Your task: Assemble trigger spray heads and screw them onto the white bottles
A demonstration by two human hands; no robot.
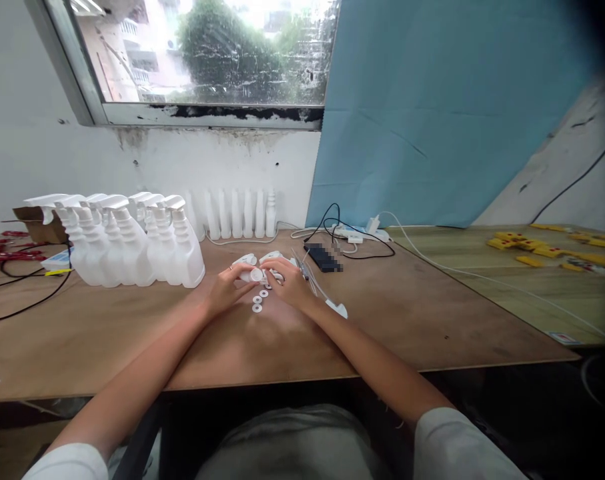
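White spray head (256,275) between two bare hands, above the middle of a brown tabletop (132,327). The spray head was plain white and of a smooth, plastic look; its round collar faced the wearer, showing a pale circular end with a slightly darker rim, while the rest of its body was largely hidden by the fingers. The left hand (226,288) had its thumb and fingers closed on the collar from the left. The right hand (288,283) met it from the right, its fingertips bent in close to the collar; whether they were clamped on it or on some smaller part could not be told. Just below the hands lay several flat white rings (257,308), each with a small central hole. Beyond the hands lay further white nozzles (247,259), partly covered. To the left stood a cluster of white trigger bottles (179,250), upright, with ribbed necks; slimmer-looking white bottles (247,215) stood in a row along the wall.
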